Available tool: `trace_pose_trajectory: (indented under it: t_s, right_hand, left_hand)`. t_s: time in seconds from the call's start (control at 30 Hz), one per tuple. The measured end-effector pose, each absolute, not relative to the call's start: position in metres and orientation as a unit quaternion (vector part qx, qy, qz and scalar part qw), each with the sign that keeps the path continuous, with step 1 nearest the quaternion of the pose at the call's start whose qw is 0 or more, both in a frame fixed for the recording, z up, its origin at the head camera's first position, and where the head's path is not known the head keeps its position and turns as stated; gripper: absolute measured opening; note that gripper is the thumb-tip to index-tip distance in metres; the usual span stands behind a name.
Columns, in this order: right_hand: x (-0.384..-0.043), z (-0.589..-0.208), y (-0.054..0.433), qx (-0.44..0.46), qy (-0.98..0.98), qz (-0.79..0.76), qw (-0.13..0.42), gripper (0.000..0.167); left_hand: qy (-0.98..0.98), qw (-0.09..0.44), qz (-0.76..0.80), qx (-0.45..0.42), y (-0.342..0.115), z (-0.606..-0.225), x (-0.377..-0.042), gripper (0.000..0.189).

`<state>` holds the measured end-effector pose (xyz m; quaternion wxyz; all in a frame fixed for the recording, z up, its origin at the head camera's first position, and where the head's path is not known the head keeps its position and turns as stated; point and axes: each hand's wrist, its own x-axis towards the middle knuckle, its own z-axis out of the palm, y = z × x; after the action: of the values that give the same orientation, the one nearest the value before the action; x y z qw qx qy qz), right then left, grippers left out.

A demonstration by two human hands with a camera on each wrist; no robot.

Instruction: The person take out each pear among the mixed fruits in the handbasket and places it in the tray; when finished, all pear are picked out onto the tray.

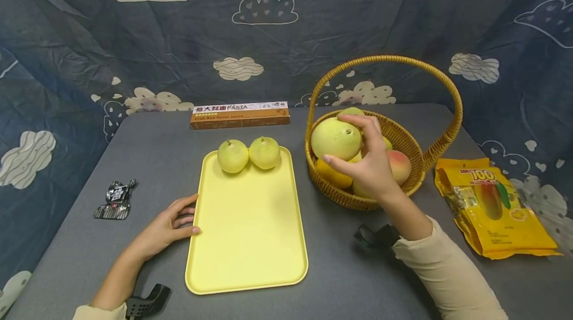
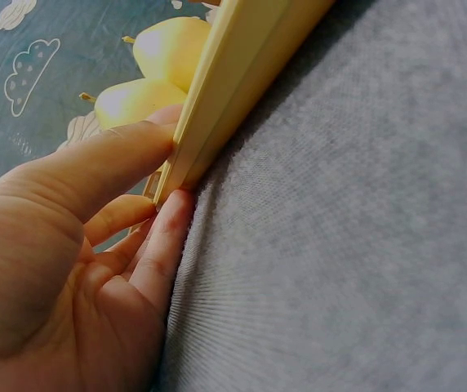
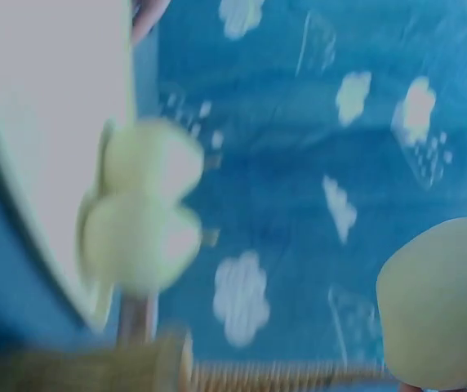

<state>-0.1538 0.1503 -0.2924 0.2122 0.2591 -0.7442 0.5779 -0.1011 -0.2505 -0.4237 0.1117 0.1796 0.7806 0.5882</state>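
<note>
My right hand (image 1: 373, 160) grips a pale green pear (image 1: 335, 139) above the front left of the wicker basket (image 1: 414, 137), thumb below and fingers over its far side. The same pear (image 3: 442, 306) shows in the right wrist view. My left hand (image 1: 165, 228) holds the left edge of a yellow tray (image 1: 248, 230); in the left wrist view the thumb (image 2: 127, 155) lies over the rim and the other fingers sit against the outer side. Two pears, a left one (image 1: 233, 156) and a right one (image 1: 265, 153), stand side by side at the tray's far end.
In the basket lie a peach (image 1: 400, 165), a yellow fruit (image 1: 333, 175) and other green fruit, under its tall arched handle (image 1: 385, 58). A pasta box (image 1: 240, 115) lies behind the tray, a yellow mango bag (image 1: 497, 210) at right, black wrappers (image 1: 117, 199) at left.
</note>
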Motion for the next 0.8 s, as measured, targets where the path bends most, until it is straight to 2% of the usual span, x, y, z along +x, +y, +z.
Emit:
trace_pose_trajectory:
  t_s: [0.3,0.47,0.8]
  right_hand:
    - [-0.155,-0.304,0.082,0.329,-0.727,0.587,0.136,0.070]
    - [-0.160,-0.330,0.049,0.307,-0.743,0.590,0.073,0.065]
    - [-0.169,-0.382,0.015,0.263,-0.803,0.535,-0.010,0.063]
  left_hand:
    - [0.788,0.123,0.581,0.161,-0.250,-0.420,-0.100,0.076]
    - [0.787,0.121,0.582,0.165,-0.250,-0.421,-0.101,0.076]
    - [0.787,0.114,0.583,0.168,-0.252,-0.425,-0.101,0.076]
